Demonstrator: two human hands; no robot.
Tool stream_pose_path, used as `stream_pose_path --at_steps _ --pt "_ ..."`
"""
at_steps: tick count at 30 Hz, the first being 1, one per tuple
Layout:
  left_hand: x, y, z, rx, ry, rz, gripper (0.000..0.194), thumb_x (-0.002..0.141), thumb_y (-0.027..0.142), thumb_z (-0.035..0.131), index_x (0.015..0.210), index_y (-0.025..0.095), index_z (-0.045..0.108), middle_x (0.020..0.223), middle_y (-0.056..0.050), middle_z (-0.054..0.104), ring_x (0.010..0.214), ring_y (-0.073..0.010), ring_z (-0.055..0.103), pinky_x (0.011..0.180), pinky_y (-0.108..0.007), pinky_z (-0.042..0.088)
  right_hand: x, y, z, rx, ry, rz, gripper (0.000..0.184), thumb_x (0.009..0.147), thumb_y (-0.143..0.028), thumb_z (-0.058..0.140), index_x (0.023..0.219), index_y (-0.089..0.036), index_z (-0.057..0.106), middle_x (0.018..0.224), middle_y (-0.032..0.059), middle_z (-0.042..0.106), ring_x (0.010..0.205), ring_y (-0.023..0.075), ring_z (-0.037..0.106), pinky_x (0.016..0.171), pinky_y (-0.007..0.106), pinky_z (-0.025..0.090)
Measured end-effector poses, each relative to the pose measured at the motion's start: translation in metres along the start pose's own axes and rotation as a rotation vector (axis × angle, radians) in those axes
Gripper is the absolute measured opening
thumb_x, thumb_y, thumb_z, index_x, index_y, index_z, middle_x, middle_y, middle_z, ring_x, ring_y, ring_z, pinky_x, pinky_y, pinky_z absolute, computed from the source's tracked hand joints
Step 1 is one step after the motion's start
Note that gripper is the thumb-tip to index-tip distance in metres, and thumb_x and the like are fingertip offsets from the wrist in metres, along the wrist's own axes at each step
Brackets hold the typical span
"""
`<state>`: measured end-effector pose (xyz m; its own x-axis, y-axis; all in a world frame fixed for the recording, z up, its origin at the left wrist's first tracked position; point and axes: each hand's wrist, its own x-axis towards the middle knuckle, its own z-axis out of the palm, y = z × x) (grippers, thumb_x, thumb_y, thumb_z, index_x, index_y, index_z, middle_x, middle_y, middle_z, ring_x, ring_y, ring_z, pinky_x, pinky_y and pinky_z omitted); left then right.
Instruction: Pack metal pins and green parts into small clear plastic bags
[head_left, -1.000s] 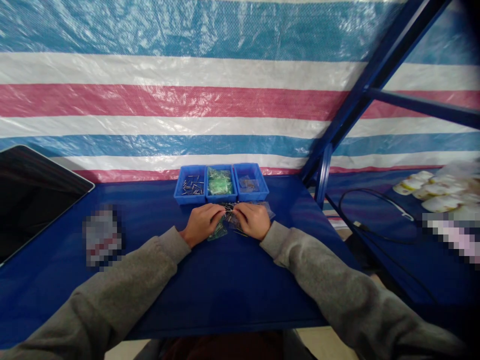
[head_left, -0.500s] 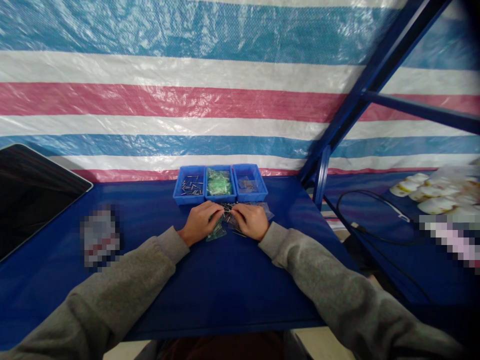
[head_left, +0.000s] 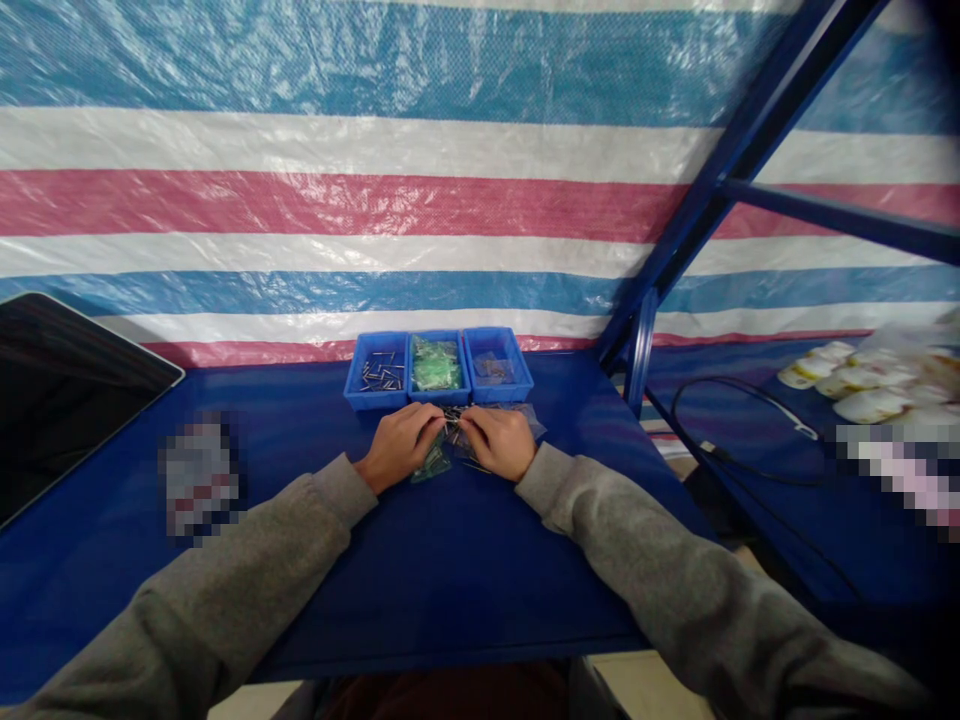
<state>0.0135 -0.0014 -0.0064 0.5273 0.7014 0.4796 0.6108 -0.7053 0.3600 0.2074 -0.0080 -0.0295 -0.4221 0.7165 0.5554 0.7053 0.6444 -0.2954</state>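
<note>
Over a pile of dark metal screw-like pieces (head_left: 454, 412), my left hand (head_left: 401, 443) and my right hand (head_left: 500, 440) meet almost fingertip to fingertip. Both have thumb and fingers pinched together; whatever sits between them is too small to name. Beneath the left fingers lies a green-tinted plastic bag (head_left: 430, 465). A clear plastic bag (head_left: 531, 418) pokes out behind the right hand. Just beyond stand three blue bins: the left bin (head_left: 358, 400) has loose metal pieces, the middle bin (head_left: 439, 396) green plastic bags, the right bin (head_left: 526, 386) clear bags with small parts.
A dark screen (head_left: 67, 390) leans at the left, near a pixelated object (head_left: 199, 480). On the right are a blue metal frame (head_left: 637, 345), a black cable (head_left: 682, 420) and white rolls or bottles (head_left: 870, 385). Striped sheeting (head_left: 337, 205) hangs behind the blue table (head_left: 450, 570).
Both hands stay over the pile with almost no visible movement. The whole view has shifted very slightly.
</note>
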Motion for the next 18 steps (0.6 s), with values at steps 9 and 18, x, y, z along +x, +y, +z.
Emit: stream_pose_path --at_steps 9,18 --pt "-0.0008 -0.0026 -0.0003 -0.008 0.012 0.01 0.026 0.091 0.03 0.039 0.081 0.016 0.058 0.074 -0.003 0.06 0.071 -0.0128 0.057 0.069 -0.024 0.045 -0.0016 -0.0032 0.0005 0.004 0.021 -0.011 0.026 0.093 -0.029 0.037 0.081 -0.018 0.058 0.072 0.0047 0.063 0.069 0.0142 0.058 0.064 0.023 0.037" --pt "-0.0006 -0.0004 -0.0033 -0.056 0.097 0.039 0.018 0.089 0.028 0.047 0.086 0.016 0.061 0.08 -0.004 0.064 0.075 -0.0133 0.059 0.072 -0.024 0.047 -0.0007 -0.0032 0.0006 0.019 0.045 -0.014 0.025 0.093 -0.029 0.037 0.087 -0.018 0.058 0.078 0.0049 0.064 0.072 0.0134 0.058 0.065 0.023 0.036"
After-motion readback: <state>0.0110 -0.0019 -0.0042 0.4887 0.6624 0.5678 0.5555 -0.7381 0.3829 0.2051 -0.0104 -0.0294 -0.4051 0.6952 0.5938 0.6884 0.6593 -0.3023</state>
